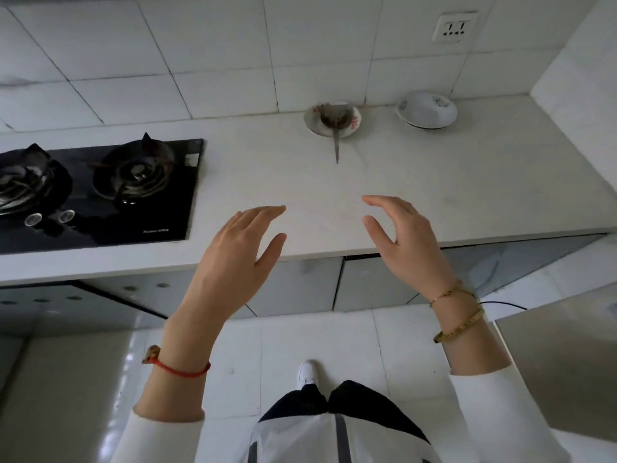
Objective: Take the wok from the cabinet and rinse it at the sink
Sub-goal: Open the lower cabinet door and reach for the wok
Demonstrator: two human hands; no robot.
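With both hands raised over the front edge of the tabletop (434,182), nothing is being held yet. The left hand (233,259) hangs palm down with its fingers (267,212) straight and close together, thumb out to the side; the right hand (404,235) mirrors it, fingers (377,200) gently curved and relaxed, gripping nothing.

No wok anywhere in view, and no sink either. By the task, the wok should be behind one of the cabinet doors (384,282) under the tabletop, and those grey doors look closed, so it is hidden for now.

On the tabletop, a black gas hob (100,195) sits to the left. Back against the wall tiles, a patterned dish (354,123) carries a metal utensil with its handle poking forward, and a white bowl (427,110) rests near it to the right.

I read this as the very start: the fetch has not begun. The next move calls for bending down, one hand finding a door edge, pulling it open, then both hands reaching in for the wok.
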